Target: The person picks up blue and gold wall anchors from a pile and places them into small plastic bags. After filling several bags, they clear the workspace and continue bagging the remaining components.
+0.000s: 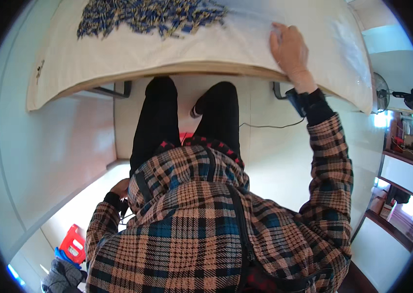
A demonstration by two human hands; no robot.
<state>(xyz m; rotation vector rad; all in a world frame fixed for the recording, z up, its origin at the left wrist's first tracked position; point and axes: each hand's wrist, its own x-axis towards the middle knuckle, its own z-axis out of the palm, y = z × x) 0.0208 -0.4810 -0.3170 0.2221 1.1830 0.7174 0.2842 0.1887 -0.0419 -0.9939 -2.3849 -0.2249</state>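
Observation:
My right hand (292, 51) rests at the near part of the cloth-covered table (206, 46), right of the middle. Its thumb and forefinger are apart, and no object shows between them. Shiny, clear plastic-like material (348, 49) lies on the tabletop to the right of that hand. Left of it, toward the far side, spreads a pile of small, slim blue and yellowish pieces (152, 17), too small to name. Low at my left hip hangs my left hand (121, 188), away from the table. The jacket hides its fingers, so any grip cannot be seen.
The table's wooden front edge (187, 68) runs above my knees. A dark cable (275, 127) crosses the floor. Behind me to the left are a red plastic stool-like object (73, 244) and grey cloth (62, 276). A fan (381, 93) and shelves (394, 229) stand at the right.

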